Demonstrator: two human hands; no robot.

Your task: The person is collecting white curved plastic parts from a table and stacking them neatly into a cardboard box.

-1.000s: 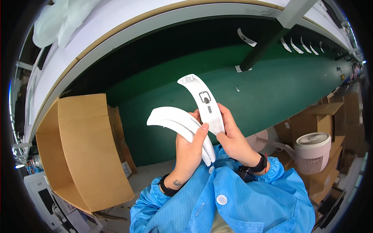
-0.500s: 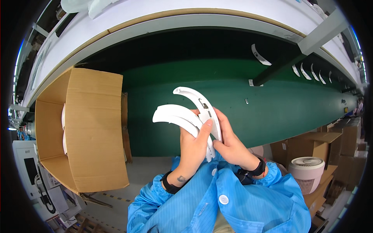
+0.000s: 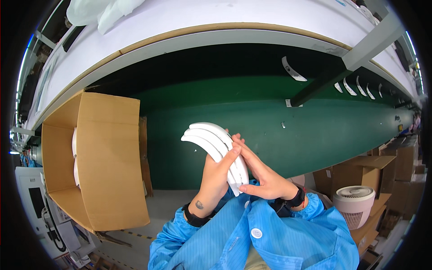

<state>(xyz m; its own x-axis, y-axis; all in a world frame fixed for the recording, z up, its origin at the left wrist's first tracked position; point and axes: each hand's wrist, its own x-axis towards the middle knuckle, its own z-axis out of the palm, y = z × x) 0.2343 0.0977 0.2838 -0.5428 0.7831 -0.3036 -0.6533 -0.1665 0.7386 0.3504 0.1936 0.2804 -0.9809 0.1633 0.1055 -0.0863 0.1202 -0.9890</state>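
Note:
A nested stack of curved white plastic parts (image 3: 209, 137) is held over the green surface, with smooth outer faces showing and the far ends fanned slightly apart. My left hand (image 3: 217, 173) is closed round its left side, thumb lying across the parts; the other fingers are mostly hidden beneath. My right hand (image 3: 264, 177) presses along the right side, its fingers reaching up the edge and its thumb at the lower end. The undersides of the parts are turned out of sight.
An open cardboard box (image 3: 110, 162) with white items inside stands at left. On the green surface (image 3: 211, 110) lie another curved white part (image 3: 293, 69) and several more beyond a table leg (image 3: 321, 81). A white shelf edge crosses above. A round fan-like appliance (image 3: 354, 204) stands right.
The separate part in my right hand has turned over and now lies against the others in my left hand. Its cut-out inner side no longer shows. Both hands sit slightly lower.

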